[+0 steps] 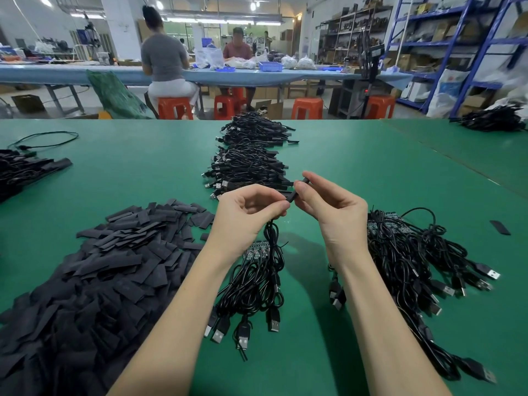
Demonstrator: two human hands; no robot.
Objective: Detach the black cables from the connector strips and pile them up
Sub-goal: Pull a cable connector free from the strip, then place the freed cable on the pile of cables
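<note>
The bench (357, 172) is showing a smooth green covering with a dull sheen. The black cables (254, 275) near its front edge are looking like glossy plastic-sheathed cord, their plugs (218, 335) gleaming with bare metal shells. The flat black pieces (94, 270) heaped toward the front left corner are appearing matt, like soft plastic sleeving. The short black sleeve (295, 191) pinched between both hands is looking matt too. The connector strips (255, 251) are showing green board.

bright, even overhead tube light | soft shadows under the arms on the green table (371, 172) | wide-angle bending at edges | background slightly soft
</note>
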